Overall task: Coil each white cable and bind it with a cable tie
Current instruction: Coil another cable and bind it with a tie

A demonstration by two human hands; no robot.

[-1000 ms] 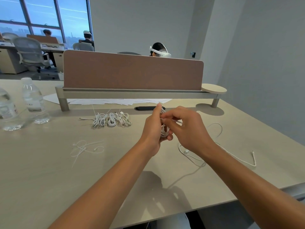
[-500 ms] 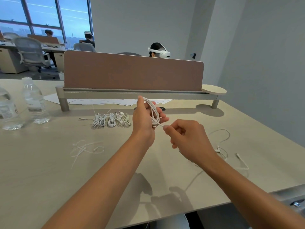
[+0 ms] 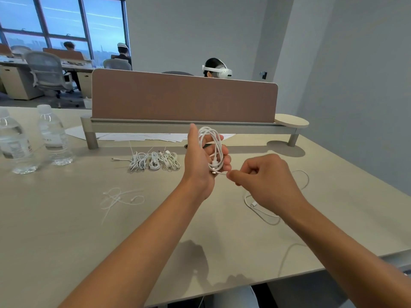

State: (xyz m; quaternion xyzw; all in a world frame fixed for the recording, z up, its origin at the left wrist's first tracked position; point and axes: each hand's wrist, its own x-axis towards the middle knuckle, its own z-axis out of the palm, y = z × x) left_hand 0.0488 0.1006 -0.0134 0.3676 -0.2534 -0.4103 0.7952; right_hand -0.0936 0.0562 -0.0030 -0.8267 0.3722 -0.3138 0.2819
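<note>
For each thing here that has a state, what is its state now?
Left hand: holds the coil.
Coil: wound, not tied.
Right hand: pinches the cable end.
Finished bundles: coiled, on the table.
Cable ties: loose, unused.
Bottles: upright, capped.

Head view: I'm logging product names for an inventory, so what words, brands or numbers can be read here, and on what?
No text can be read in this view.
Left water bottle label: print present, too blurred to read.
Right water bottle label: too faint to read.
Papers under the divider shelf: no legible writing.
</note>
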